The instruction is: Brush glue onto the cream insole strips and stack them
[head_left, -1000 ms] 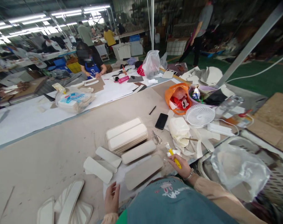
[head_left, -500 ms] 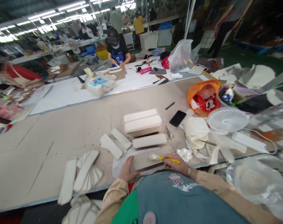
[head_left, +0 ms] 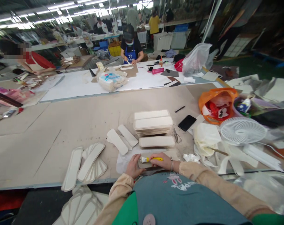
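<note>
Yellow-handled brush point(head_left: 146, 159), one: lower centre of the head view, held in the right hand point(head_left: 163, 161), bristles over the left part of a grey panel point(head_left: 145, 164). Left hand point(head_left: 133, 166): thumb and fingers set wide at that panel's left end. Also noted by me on the table point(head_left: 73, 115): pale stack point(head_left: 153, 123), centre; scissors point(head_left: 177, 137) and black phone point(head_left: 187, 122), right of centre.

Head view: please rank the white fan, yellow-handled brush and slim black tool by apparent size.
1. White fan
2. Yellow-handled brush, partly hidden by the right hand
3. Slim black tool
</note>
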Action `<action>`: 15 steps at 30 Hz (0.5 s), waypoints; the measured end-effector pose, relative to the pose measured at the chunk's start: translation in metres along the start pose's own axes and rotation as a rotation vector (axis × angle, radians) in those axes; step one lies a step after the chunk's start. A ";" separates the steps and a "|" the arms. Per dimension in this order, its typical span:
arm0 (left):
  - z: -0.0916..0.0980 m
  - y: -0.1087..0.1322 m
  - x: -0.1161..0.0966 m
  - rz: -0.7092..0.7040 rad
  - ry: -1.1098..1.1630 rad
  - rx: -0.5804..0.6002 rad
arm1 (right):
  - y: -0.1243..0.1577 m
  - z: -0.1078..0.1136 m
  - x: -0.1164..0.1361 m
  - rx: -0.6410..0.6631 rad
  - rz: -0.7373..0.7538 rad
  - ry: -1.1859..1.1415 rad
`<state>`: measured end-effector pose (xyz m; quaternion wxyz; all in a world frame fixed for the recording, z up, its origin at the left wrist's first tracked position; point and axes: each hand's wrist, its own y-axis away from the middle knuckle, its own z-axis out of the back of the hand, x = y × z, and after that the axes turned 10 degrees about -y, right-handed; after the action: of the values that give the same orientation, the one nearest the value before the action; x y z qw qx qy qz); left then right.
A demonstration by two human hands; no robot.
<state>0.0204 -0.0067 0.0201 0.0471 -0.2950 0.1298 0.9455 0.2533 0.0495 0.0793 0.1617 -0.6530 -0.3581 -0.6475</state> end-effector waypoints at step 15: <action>-0.003 -0.002 0.007 -0.044 -0.086 -0.017 | 0.051 0.036 -0.020 -0.366 -0.120 -0.027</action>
<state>0.0161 -0.0059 0.0134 0.0709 -0.2574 0.1130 0.9571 0.3162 0.0337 0.0688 -0.0033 -0.6578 -0.2748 -0.7013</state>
